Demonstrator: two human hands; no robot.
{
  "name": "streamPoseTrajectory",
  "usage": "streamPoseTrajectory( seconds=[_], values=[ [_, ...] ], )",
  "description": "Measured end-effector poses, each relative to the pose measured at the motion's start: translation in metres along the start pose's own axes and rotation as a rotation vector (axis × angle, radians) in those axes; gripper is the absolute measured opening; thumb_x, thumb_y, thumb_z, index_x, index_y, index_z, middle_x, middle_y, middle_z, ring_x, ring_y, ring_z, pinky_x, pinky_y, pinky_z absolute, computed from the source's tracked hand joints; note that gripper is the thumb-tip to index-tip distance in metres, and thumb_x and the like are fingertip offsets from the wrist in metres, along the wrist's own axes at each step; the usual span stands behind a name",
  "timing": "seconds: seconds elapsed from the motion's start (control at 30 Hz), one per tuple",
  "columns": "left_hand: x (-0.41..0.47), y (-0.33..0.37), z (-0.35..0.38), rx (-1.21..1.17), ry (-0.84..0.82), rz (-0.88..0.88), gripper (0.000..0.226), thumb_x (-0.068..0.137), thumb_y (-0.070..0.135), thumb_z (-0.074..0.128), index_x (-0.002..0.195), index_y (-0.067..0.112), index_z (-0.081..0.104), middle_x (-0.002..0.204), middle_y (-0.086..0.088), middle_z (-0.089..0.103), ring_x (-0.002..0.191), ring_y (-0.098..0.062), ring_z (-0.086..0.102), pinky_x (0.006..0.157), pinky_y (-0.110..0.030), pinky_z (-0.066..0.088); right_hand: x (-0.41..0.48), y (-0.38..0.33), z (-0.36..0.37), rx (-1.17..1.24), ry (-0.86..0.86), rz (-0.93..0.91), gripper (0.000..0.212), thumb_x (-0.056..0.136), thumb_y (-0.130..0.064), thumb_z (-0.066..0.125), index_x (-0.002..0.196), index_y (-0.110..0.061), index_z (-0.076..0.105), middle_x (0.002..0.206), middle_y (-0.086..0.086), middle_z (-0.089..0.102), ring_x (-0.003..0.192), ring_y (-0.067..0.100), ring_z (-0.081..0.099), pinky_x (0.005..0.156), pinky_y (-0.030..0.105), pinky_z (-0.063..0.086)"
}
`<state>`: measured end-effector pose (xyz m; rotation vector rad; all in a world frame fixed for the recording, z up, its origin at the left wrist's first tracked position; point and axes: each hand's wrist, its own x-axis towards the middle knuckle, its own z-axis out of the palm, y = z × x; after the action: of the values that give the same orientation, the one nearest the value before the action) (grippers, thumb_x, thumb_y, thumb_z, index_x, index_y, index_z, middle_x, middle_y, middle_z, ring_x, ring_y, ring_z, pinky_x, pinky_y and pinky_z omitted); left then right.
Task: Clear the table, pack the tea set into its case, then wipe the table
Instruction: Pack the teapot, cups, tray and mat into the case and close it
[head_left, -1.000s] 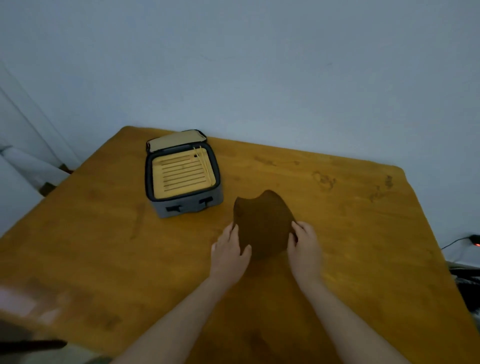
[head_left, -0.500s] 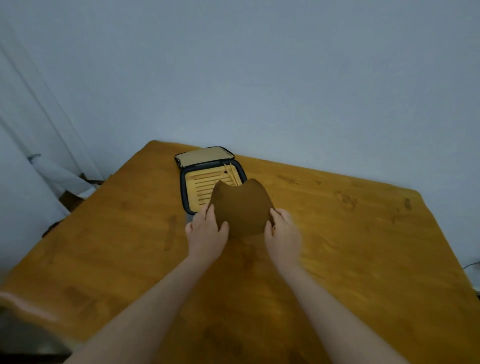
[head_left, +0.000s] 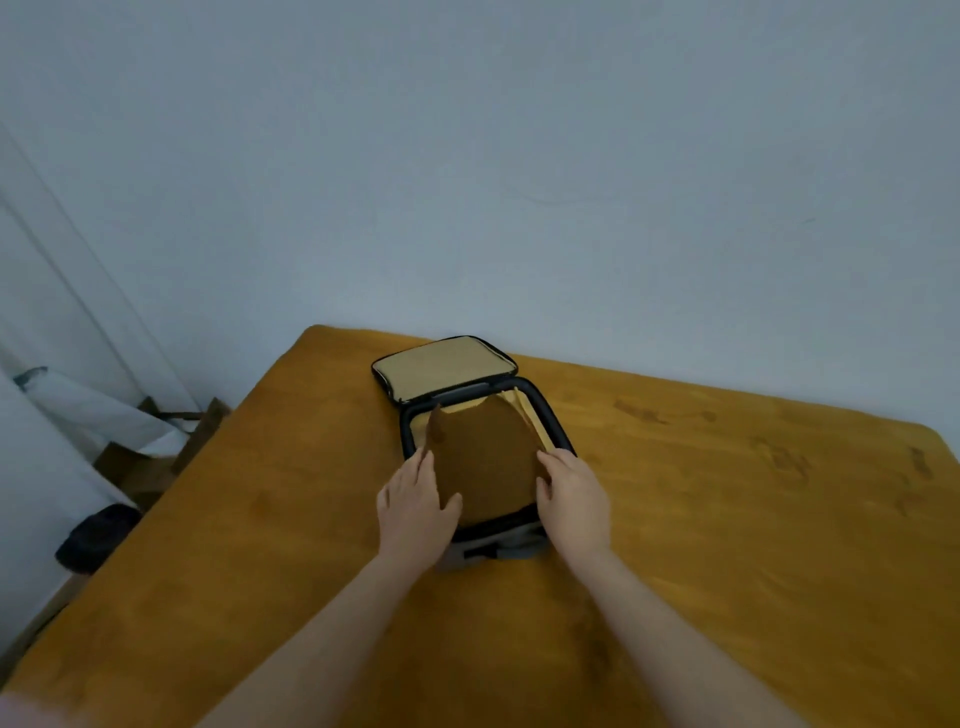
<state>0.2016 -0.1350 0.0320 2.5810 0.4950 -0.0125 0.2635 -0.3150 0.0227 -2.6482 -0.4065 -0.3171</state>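
The wooden table (head_left: 727, 519) carried the open case (head_left: 551, 415) near its far edge, with the lid (head_left: 447, 366) folded back flat. A second earlier the brown cloth (head_left: 488, 457) was over bare wood to the case's right; now it sat across the case's mouth, hiding most of the pale tray (head_left: 527, 415) inside, one far corner curled up. The left hand (head_left: 415, 514) pinched its left edge and the right hand (head_left: 574, 499) its right edge, each grip closed on fabric. Packing looked nearly done: flatten the cloth, shut the lid, then wipe
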Motion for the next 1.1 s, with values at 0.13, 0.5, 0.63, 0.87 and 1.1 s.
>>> streamPoseTrajectory(
  seconds=[0.13, 0.5, 0.63, 0.87, 1.1],
  values=[
    [0.019, -0.015, 0.009, 0.028, -0.086, 0.036, 0.067, 0.098, 0.052, 0.037, 0.153, 0.019, 0.018, 0.162, 0.000, 0.009, 0.149, -0.019, -0.002, 0.119, -0.041, 0.004, 0.013, 0.010, 0.012, -0.088, -0.084, 0.059, 0.032, 0.089, -0.020, 0.066, 0.120, -0.012, 0.069, 0.113, 0.000, 0.065, 0.107, 0.020, 0.054, 0.082, 0.031, 0.051],
    [0.084, -0.045, -0.015, -0.424, 0.002, -0.146, 0.062, 0.099, 0.033, 0.050, 0.151, 0.016, 0.021, 0.157, -0.006, 0.022, 0.144, -0.023, 0.022, 0.117, -0.040, 0.023, 0.047, -0.034, 0.038, -0.182, -0.224, -0.172, 0.048, 0.095, -0.049, 0.048, 0.135, -0.025, 0.056, 0.152, 0.010, 0.038, 0.144, 0.030, 0.026, 0.117, 0.053, 0.022],
    [0.114, -0.044, -0.019, -0.568, -0.108, -0.239, 0.061, 0.100, 0.036, 0.046, 0.152, 0.016, 0.021, 0.155, -0.007, 0.030, 0.141, -0.025, 0.030, 0.111, -0.038, 0.030, 0.052, -0.050, 0.061, -0.237, -0.435, -0.131, 0.062, 0.096, -0.066, 0.025, 0.152, -0.041, 0.019, 0.164, 0.002, 0.000, 0.150, 0.027, -0.008, 0.118, 0.059, -0.003],
    [0.160, -0.041, -0.018, -1.119, -0.174, -0.542, 0.043, 0.095, 0.031, 0.059, 0.130, 0.007, 0.053, 0.113, -0.008, 0.064, 0.099, -0.024, 0.060, 0.083, -0.033, 0.049, 0.046, -0.041, 0.078, -0.271, -0.398, -0.131, 0.064, 0.094, -0.069, 0.012, 0.153, -0.043, 0.004, 0.164, 0.003, -0.002, 0.150, 0.028, -0.008, 0.115, 0.060, -0.010],
    [0.183, -0.036, -0.026, -1.334, -0.029, -0.504, 0.042, 0.094, 0.013, 0.060, 0.135, 0.009, 0.052, 0.107, -0.006, 0.066, 0.088, -0.018, 0.064, 0.063, -0.026, 0.051, 0.046, -0.043, 0.076, -0.282, -0.427, -0.106, 0.065, 0.093, -0.069, 0.006, 0.152, -0.044, -0.003, 0.163, 0.001, -0.010, 0.149, 0.028, -0.016, 0.114, 0.062, -0.013]
  ],
)
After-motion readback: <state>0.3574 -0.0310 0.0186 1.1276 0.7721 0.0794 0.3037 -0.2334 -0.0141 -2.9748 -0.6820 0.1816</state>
